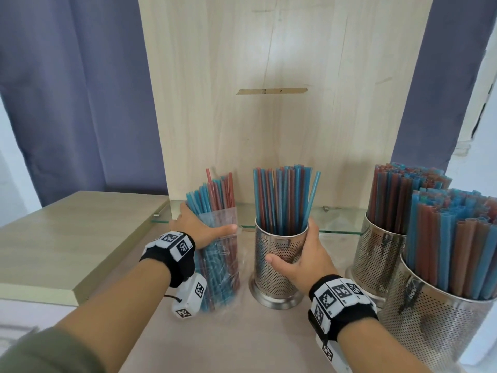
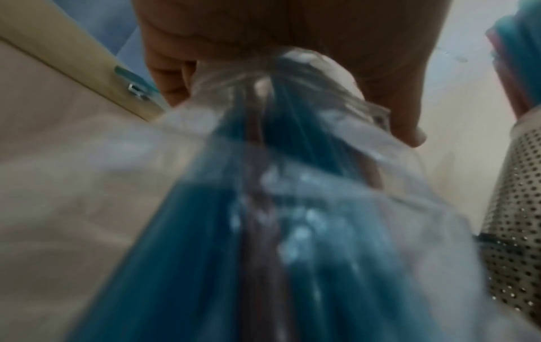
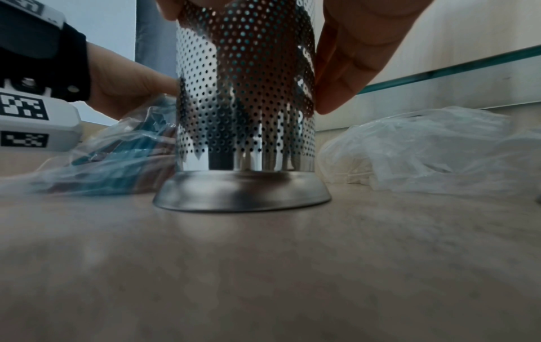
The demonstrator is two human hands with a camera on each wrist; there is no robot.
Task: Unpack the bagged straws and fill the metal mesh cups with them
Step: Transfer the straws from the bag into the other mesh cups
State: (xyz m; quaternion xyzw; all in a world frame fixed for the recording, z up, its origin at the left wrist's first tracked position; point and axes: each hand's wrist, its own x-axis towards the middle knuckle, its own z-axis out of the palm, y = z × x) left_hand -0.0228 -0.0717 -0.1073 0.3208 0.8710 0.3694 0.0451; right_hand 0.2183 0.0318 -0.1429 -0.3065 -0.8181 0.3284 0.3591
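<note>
A clear plastic bag of blue and red straws (image 1: 219, 267) stands tilted on the counter at centre left, its straws sticking out of the open top. My left hand (image 1: 200, 228) grips the bag around its upper part; the left wrist view shows the bag (image 2: 263, 231) blurred below my fingers (image 2: 407, 125). To its right stands a metal mesh cup (image 1: 279, 262) partly filled with straws (image 1: 285, 200). My right hand (image 1: 304, 254) holds this cup around its side. In the right wrist view the cup (image 3: 246, 111) stands upright on its base.
Two more mesh cups (image 1: 376, 254) (image 1: 433, 324), packed full of straws, stand at the right. An empty crumpled plastic bag (image 3: 424, 150) lies behind the held cup. A glass shelf (image 1: 338, 216) and a wooden back panel (image 1: 282, 76) close the back; a raised wooden ledge (image 1: 67, 238) is at left.
</note>
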